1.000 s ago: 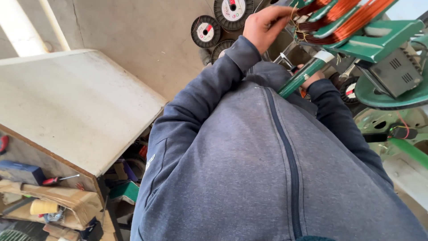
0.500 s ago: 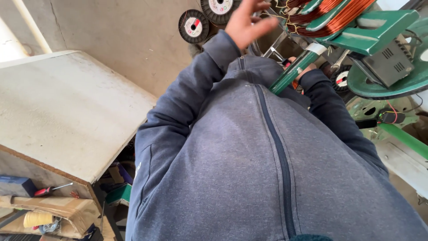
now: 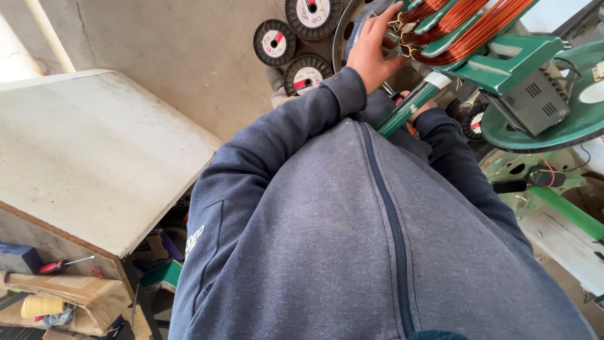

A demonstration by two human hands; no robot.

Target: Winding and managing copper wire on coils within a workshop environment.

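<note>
At nine o'clock lies a pale surface [image 3: 94, 157], with a red-handled screwdriver [image 3: 60, 265] on the shelf beneath at seven. Three black wire spools [image 3: 296, 47] sit at twelve. The left hand [image 3: 371, 53], at one o'clock, has its fingers spread flat against the copper wire coils [image 3: 462, 28] on the green winding frame [image 3: 509, 63]. The right hand [image 3: 418, 110], mostly hidden, is just beside a green bar [image 3: 409, 110]; whether it grips it cannot be told.

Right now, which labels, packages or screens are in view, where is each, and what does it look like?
Left spool label: top centre on the floor, round, white with red patch, on a black spool.
Top spool label: at the upper edge, round, white and red.
Lower spool label: beside the left sleeve, round, white and red.
Cardboard package: bottom left under the table, brown, flat.
No screens.
</note>
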